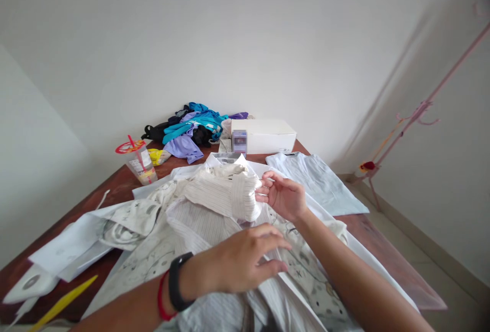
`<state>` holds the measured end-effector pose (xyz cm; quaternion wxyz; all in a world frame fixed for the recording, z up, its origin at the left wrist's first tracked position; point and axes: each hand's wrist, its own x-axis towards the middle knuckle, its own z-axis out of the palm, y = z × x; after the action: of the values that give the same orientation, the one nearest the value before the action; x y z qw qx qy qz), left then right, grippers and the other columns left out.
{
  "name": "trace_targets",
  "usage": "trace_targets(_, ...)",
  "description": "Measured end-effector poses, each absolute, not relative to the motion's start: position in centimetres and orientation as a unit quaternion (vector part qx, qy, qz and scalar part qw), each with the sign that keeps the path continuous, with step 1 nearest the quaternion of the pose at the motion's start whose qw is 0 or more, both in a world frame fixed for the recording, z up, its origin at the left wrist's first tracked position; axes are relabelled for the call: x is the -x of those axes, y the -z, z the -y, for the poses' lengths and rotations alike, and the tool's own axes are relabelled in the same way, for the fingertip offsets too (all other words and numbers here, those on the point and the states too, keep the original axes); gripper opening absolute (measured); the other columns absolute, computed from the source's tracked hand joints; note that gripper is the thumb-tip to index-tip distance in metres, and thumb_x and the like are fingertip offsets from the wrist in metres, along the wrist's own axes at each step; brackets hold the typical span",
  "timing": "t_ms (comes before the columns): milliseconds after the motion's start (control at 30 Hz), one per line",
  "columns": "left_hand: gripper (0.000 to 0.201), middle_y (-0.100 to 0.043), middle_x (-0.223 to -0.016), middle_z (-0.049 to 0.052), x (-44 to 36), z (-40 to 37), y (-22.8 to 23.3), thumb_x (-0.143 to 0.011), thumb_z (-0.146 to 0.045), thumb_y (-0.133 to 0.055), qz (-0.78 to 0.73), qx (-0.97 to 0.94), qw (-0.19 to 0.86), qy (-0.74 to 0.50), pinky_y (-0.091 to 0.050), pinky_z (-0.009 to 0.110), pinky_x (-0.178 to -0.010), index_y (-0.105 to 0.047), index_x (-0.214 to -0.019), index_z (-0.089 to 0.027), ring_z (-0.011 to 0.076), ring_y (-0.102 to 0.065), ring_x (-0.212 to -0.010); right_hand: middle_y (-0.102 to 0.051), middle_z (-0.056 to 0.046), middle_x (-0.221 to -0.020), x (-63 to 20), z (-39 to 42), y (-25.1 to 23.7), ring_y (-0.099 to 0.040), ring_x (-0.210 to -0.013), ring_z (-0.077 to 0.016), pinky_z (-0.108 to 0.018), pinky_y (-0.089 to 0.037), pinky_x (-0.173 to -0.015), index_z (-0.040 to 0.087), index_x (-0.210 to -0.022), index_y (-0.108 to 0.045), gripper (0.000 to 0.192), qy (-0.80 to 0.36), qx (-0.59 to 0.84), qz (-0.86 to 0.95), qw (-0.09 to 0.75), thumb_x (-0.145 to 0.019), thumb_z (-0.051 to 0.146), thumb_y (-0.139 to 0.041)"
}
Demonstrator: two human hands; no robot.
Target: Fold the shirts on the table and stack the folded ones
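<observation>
Room: plain white walls, brown wooden table pushed into the corner, pale floor off to my right, with a pink stand against that wall.

Yellow strip: closest thing, a yellow strip at the near left edge of the table, next to some white paper-ish stuff I can't really make out.

Left hand: my left hand is flat, palm down, fingers loosely together, pressing on the striped shirt. Black band and red string on that wrist.

Right hand: my right hand is a bit further out, fingertips pinching the bunched sleeve end of that same shirt and holding it up off the pile.

Striped shirt: middle of the table, right in front of me, rumpled, lying on top of a printed white garment that spreads out to both sides.

Light tee: a light tee laid flat to the right, just past my right hand, not touching it.

Drink cup: plastic cup with a red lid and straw, left side, standing upright.

White box: a white box at the far edge, with a small purple box just in front of it.

Clothes heap: far corner, a clothes heap in blue, purple and black, just left of the white box.
</observation>
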<state>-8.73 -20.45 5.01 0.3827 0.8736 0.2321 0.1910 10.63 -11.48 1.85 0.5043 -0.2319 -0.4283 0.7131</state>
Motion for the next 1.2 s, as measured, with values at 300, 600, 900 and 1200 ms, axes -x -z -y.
trace_targets(300, 0.049, -0.067, -0.137, 0.014, 12.7, 16.4, -1.9, -0.101, -0.039, -0.061, -0.379, -0.888, 0.167, -0.197, -0.048, 0.047, -0.111, -0.057, -0.146, -0.022, 0.033, -0.062, -0.127, -0.077, -0.008, -0.096, -11.1, 11.7, -1.7, -0.077, -0.091, -0.0296, -0.048, -0.056, -0.088, 0.023, -0.107, -0.064, 0.041, -0.73, 0.241, 0.473, 0.431, -0.082, 0.055, -0.058)
trace_targets(600, 0.055, -0.049, -0.151, 0.018, 17.8, 12.5, -1.4, -0.09, -0.03, -0.071, -0.457, -0.819, -0.004, -0.349, -0.039, 0.054, -0.12, -0.055, -0.142, -0.019, 0.0362, -0.046, -0.144, -0.077, -0.01, -0.1, -10.3, 11.7, -1.3, -0.076, -0.101, -0.0336, -0.05, -0.056, -0.094, 0.02, -0.107, -0.069, 0.044, -0.745, 0.221, 0.475, 0.413, -0.08, 0.054, -0.066)
trace_targets(900, 0.062, -0.065, -0.137, 0.013, 15.2, 13.0, -1.1, -0.082, -0.037, -0.083, -0.416, -0.814, 0.175, -0.366, -0.048, 0.05, -0.111, -0.058, -0.137, -0.022, 0.034, -0.059, -0.131, -0.075, -0.011, -0.098, -9.9, 11.7, -0.5, -0.072, -0.095, -0.0249, -0.046, -0.056, -0.096, 0.014, -0.097, -0.074, 0.036, -0.768, 0.156, 0.497, 0.372, -0.081, 0.047, -0.077)
trace_targets(1200, 0.007, -0.077, -0.083, 0.006, 15.5, 13.3, -2.3, -0.079, -0.014, -0.063, -0.444, -0.755, 0.262, -0.406, -0.059, 0.037, -0.082, -0.069, -0.079, -0.017, 0.026, -0.072, -0.085, -0.074, -0.012, -0.098, -9.6, 11.8, -0.3, -0.072, -0.092, -0.0242, -0.043, -0.058, -0.091, 0.013, -0.098, -0.075, 0.036, -0.774, 0.137, 0.507, 0.353, -0.083, 0.045, -0.076)
